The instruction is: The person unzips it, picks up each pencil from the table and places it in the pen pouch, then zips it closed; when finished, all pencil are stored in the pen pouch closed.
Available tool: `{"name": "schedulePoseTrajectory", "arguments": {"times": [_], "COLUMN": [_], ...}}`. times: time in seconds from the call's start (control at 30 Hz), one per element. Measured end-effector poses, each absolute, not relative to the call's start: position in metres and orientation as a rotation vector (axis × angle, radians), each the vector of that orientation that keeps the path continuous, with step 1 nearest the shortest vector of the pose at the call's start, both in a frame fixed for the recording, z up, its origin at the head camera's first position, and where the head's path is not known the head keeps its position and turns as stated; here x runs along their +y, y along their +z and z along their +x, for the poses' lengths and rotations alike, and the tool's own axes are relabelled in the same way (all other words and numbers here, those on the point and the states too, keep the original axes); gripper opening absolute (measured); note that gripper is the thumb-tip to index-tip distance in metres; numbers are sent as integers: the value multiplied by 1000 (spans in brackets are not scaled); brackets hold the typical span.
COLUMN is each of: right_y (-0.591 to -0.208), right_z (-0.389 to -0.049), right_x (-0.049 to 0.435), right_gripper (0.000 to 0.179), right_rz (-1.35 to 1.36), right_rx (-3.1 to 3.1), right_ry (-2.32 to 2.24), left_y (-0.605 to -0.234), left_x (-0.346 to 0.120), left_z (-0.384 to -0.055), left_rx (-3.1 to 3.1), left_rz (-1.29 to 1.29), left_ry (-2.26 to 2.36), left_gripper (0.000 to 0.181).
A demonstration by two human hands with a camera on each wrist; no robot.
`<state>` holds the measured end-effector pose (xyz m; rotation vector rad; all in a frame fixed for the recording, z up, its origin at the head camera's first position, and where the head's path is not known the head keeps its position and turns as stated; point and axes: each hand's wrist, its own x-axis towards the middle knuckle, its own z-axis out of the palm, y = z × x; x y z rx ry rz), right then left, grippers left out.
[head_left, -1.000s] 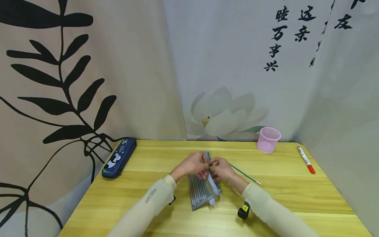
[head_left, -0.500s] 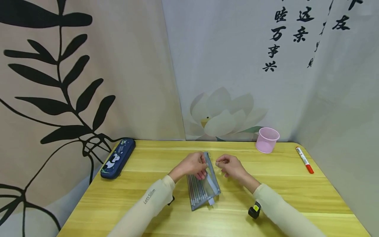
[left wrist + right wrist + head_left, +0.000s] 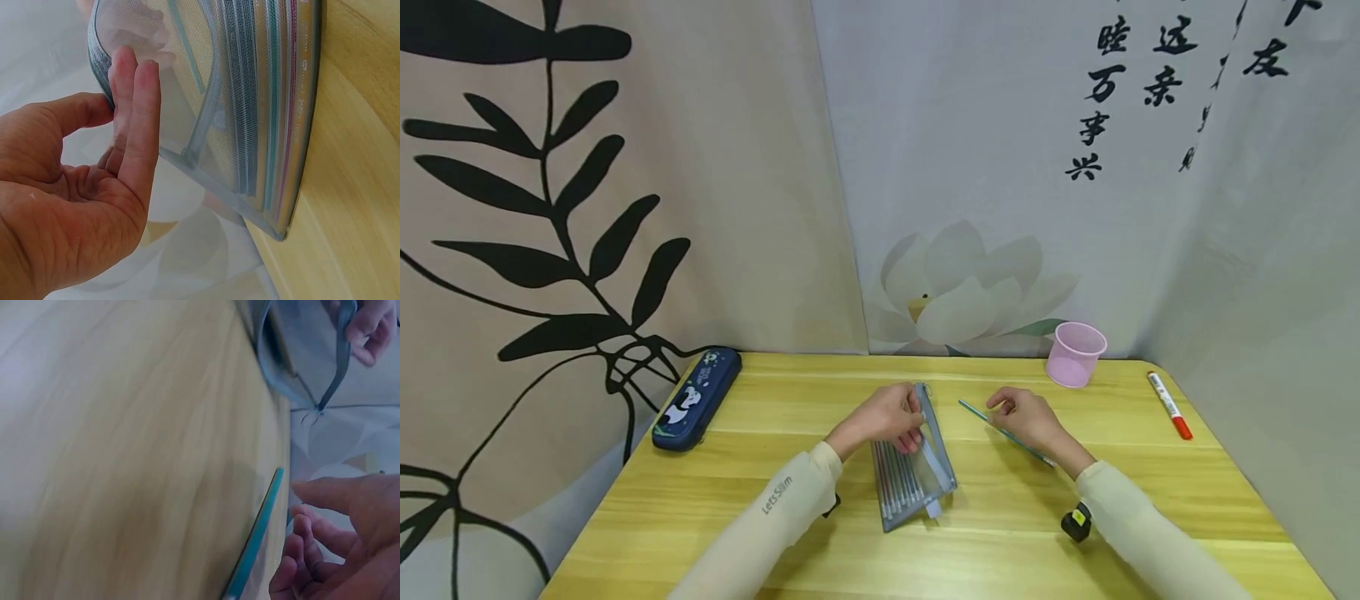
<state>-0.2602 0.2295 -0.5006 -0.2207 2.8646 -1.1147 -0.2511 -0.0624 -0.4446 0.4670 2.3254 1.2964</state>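
Observation:
A grey mesh zip pouch [image 3: 897, 492] stands tilted near the middle of the table, with several thin pencils or sticks [image 3: 272, 125] showing through its mesh. My left hand [image 3: 887, 419] pinches the edge of its opening between thumb and fingers, and the mouth gapes toward the right. Beyond the pouch, a teal pencil [image 3: 972, 408] lies slantwise on the wood. Just above that pencil hovers my right hand [image 3: 1030, 421], its fingers loosely bent. In the right wrist view, a gap shows between the fingertips and the teal pencil [image 3: 255, 540].
On the left edge of the table [image 3: 760, 500] lies a dark blue pencil case [image 3: 698, 400] with a panda picture. A pink cup [image 3: 1075, 358] stands at the back right. Further right is a white marker [image 3: 1168, 404] with a red cap. A printed curtain hangs behind.
My right hand has left the pouch's mouth and moved right, over the teal pencil. The left hand keeps its hold on the pouch in the same place.

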Motion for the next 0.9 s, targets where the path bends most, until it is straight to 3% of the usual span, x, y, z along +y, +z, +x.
{"name": "schedulePoseTrajectory", "arguments": {"times": [0.27, 0.57, 0.9], "right_y": [-505, -511, -511], "right_z": [-266, -272, -272], "right_x": [251, 264, 266], "right_gripper": [30, 42, 24], "right_rz": [-285, -536, -528], "right_rx": [2814, 2594, 2610], "right_ry": [-1136, -1215, -1215], "left_y": [-442, -443, -445], "left_x": [-61, -60, -58], "left_z": [-252, -251, -253], "left_rx": [2337, 2351, 2358], "left_rz": [471, 458, 460], "left_ry": [1280, 1267, 1247], "left_gripper": [7, 7, 8]}}
